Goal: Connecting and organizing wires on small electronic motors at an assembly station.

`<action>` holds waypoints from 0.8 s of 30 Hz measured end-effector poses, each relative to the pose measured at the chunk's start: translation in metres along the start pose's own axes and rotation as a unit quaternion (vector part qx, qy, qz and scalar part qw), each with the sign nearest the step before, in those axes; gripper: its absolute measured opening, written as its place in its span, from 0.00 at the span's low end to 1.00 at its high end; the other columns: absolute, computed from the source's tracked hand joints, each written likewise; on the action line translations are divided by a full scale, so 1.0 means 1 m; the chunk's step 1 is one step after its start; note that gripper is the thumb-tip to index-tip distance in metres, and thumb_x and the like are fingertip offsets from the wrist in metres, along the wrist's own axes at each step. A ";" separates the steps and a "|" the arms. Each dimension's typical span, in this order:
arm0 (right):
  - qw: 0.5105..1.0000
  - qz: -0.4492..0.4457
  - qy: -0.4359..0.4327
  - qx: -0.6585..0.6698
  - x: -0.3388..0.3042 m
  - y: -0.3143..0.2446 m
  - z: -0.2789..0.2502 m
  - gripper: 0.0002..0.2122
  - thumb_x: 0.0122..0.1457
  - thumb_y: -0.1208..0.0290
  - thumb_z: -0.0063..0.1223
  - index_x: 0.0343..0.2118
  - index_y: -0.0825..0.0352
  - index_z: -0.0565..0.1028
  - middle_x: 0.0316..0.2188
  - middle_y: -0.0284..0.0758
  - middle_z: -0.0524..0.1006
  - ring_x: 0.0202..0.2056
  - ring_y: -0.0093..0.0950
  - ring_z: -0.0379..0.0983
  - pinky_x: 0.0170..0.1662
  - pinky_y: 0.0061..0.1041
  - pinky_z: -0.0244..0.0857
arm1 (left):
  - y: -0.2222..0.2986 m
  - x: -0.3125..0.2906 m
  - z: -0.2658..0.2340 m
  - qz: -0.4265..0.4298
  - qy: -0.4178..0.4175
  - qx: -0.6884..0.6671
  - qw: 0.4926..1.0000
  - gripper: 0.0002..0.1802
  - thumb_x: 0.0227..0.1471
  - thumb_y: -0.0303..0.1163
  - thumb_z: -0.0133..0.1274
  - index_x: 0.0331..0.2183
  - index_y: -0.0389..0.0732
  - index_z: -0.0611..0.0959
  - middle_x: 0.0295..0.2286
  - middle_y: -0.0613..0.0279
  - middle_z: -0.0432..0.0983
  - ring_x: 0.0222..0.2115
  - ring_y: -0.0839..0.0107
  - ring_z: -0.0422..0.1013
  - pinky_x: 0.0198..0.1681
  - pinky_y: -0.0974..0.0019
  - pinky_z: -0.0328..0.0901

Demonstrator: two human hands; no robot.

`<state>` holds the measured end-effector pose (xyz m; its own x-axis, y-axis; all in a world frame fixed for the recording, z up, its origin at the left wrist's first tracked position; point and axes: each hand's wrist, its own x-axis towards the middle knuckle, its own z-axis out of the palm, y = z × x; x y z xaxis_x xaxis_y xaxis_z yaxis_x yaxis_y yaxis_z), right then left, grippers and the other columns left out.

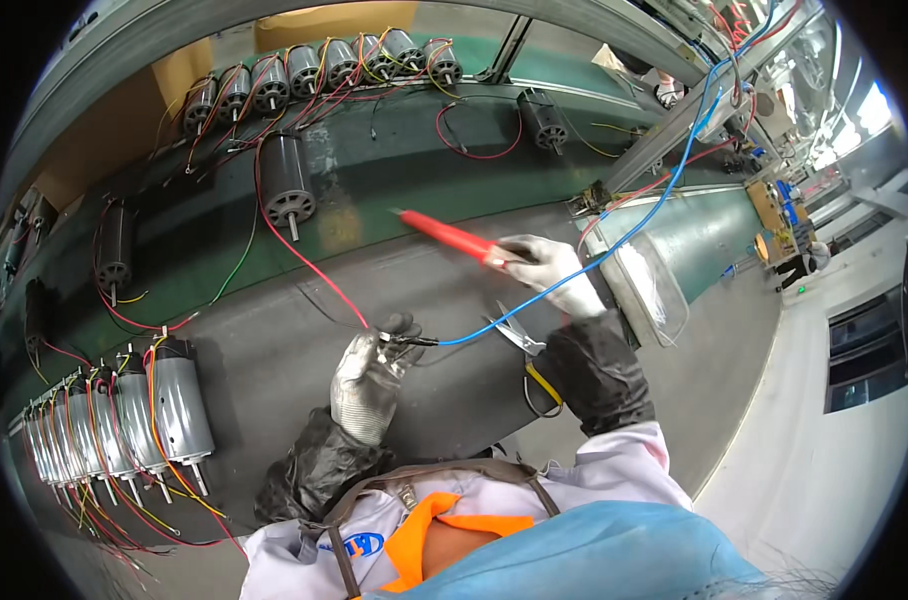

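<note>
Smooth metal is gleaming on the silver motors [182,405], the red tool [452,238] is showing glossy plastic, and the grey worktop [259,370] is looking matt.

Glaring nearly white from ceiling lamps [874,108] at the upper right, brightening the room. Laying dark bands of shadow over the green belt [384,165], glinting off silver motors [182,408]. Bowing straight edges toward the blackening rim, losing far detail.

- Dark grey mat [274,350]: bore a row of silver motors [182,400] at left and a yellow-handled cutting tool [517,332] near the front edge.
- Green surface [394,170], beyond: carried a row of dark motors [304,68] and one separate motor [286,175] before it.
</note>
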<state>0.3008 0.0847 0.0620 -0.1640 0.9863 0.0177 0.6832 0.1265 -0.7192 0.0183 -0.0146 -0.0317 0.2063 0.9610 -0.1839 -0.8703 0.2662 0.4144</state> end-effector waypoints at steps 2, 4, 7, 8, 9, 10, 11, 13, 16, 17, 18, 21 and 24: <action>0.996 0.023 0.031 -0.082 -0.019 0.043 -0.024 0.23 0.52 0.71 0.62 0.52 0.70 0.76 0.41 0.42 0.81 0.44 0.31 0.78 0.48 0.27 0.69 | 0.004 0.000 0.003 -0.001 -0.014 -0.001 1.000 0.15 0.63 0.40 0.50 0.42 0.38 0.79 0.49 0.47 0.75 0.52 0.55 0.70 0.50 0.56 0.66; 0.984 0.045 0.057 -0.162 -0.032 0.056 -0.030 0.26 0.52 0.69 0.63 0.56 0.68 0.74 0.43 0.42 0.81 0.45 0.31 0.77 0.49 0.27 0.69 | 0.007 0.001 0.006 0.003 -0.027 -0.004 1.000 0.17 0.64 0.42 0.50 0.42 0.37 0.80 0.50 0.47 0.75 0.53 0.53 0.70 0.49 0.57 0.66; 0.946 -0.043 0.058 -0.317 -0.052 0.051 -0.025 0.33 0.51 0.64 0.65 0.61 0.66 0.68 0.46 0.42 0.79 0.47 0.32 0.76 0.49 0.29 0.69 | 0.015 0.004 0.002 0.012 -0.018 0.045 0.999 0.21 0.65 0.46 0.47 0.41 0.37 0.82 0.50 0.48 0.75 0.53 0.54 0.70 0.53 0.54 0.65; 0.982 -0.083 0.000 -0.172 -0.052 0.019 -0.022 0.34 0.52 0.62 0.66 0.61 0.68 0.67 0.47 0.42 0.79 0.48 0.32 0.75 0.49 0.29 0.69 | 0.018 0.005 0.002 0.017 -0.009 0.071 0.997 0.24 0.65 0.48 0.46 0.41 0.36 0.83 0.50 0.48 0.75 0.53 0.55 0.71 0.55 0.52 0.65; 0.992 -0.113 -0.055 -0.024 -0.053 -0.016 -0.012 0.35 0.52 0.59 0.66 0.61 0.70 0.67 0.48 0.42 0.79 0.49 0.31 0.75 0.49 0.29 0.69 | 0.021 0.008 0.003 0.016 -0.004 0.074 0.997 0.24 0.65 0.48 0.46 0.41 0.36 0.83 0.50 0.48 0.75 0.53 0.55 0.71 0.55 0.52 0.65; 0.973 -0.111 -0.125 0.158 -0.055 -0.028 0.012 0.36 0.53 0.57 0.66 0.61 0.72 0.66 0.46 0.42 0.79 0.46 0.31 0.76 0.47 0.28 0.69 | 0.025 0.010 0.006 0.051 -0.007 0.181 0.982 0.22 0.64 0.46 0.48 0.38 0.36 0.83 0.47 0.50 0.77 0.49 0.57 0.72 0.51 0.55 0.66; 0.917 -0.105 -0.190 0.336 -0.058 -0.035 0.028 0.36 0.55 0.56 0.65 0.61 0.74 0.66 0.44 0.42 0.80 0.44 0.31 0.77 0.46 0.27 0.70 | 0.029 0.012 0.011 0.083 -0.010 0.287 0.954 0.20 0.63 0.44 0.50 0.35 0.35 0.82 0.44 0.52 0.78 0.45 0.60 0.74 0.46 0.57 0.67; 0.903 -0.112 -0.233 0.344 -0.062 -0.046 0.035 0.35 0.56 0.56 0.64 0.61 0.75 0.66 0.43 0.42 0.81 0.40 0.30 0.77 0.44 0.27 0.71 | 0.045 0.008 0.016 0.106 0.008 0.398 0.911 0.18 0.62 0.42 0.52 0.32 0.34 0.82 0.41 0.53 0.80 0.41 0.62 0.75 0.41 0.60 0.68; 0.882 -0.133 -0.253 0.375 -0.056 -0.058 0.029 0.27 0.59 0.63 0.60 0.57 0.75 0.70 0.42 0.42 0.81 0.33 0.25 0.78 0.37 0.22 0.72 | 0.073 0.009 0.011 0.073 0.167 0.597 0.781 0.15 0.57 0.37 0.55 0.27 0.35 0.81 0.32 0.58 0.80 0.33 0.63 0.76 0.35 0.59 0.67; 0.877 -0.128 -0.208 0.414 -0.053 -0.050 0.014 0.20 0.61 0.70 0.56 0.54 0.74 0.74 0.44 0.41 0.81 0.31 0.22 0.79 0.36 0.19 0.73 | 0.093 0.006 -0.005 0.203 0.137 0.768 0.591 0.13 0.55 0.36 0.57 0.25 0.37 0.81 0.29 0.59 0.79 0.32 0.61 0.75 0.34 0.57 0.67; 0.907 -0.070 -0.152 0.388 -0.048 -0.035 0.000 0.18 0.61 0.69 0.56 0.52 0.74 0.76 0.43 0.42 0.82 0.32 0.21 0.78 0.35 0.19 0.72 | 0.102 0.005 -0.012 0.314 0.086 0.876 0.357 0.12 0.52 0.36 0.59 0.23 0.39 0.81 0.27 0.60 0.77 0.31 0.59 0.75 0.33 0.56 0.67; 0.954 0.060 -0.130 0.263 -0.033 -0.019 -0.007 0.17 0.62 0.67 0.57 0.50 0.73 0.77 0.38 0.41 0.82 0.31 0.19 0.78 0.34 0.19 0.71 | 0.109 -0.013 0.002 0.335 0.053 0.899 0.276 0.10 0.52 0.34 0.58 0.23 0.40 0.80 0.28 0.58 0.78 0.31 0.57 0.74 0.36 0.53 0.66; 0.959 0.176 -0.213 0.063 -0.009 -0.027 -0.002 0.20 0.64 0.63 0.57 0.53 0.72 0.76 0.33 0.36 0.82 0.29 0.19 0.77 0.33 0.20 0.71 | 0.097 -0.009 0.031 0.380 -0.044 0.867 0.319 0.07 0.49 0.34 0.59 0.25 0.42 0.80 0.30 0.59 0.78 0.34 0.57 0.74 0.40 0.52 0.67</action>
<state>0.2851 0.0728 0.0825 -0.2328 0.8294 -0.5079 0.6628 -0.2469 -0.7069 -0.0540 0.0048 0.0378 0.3092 0.7754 0.5505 0.8561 -0.4791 0.1939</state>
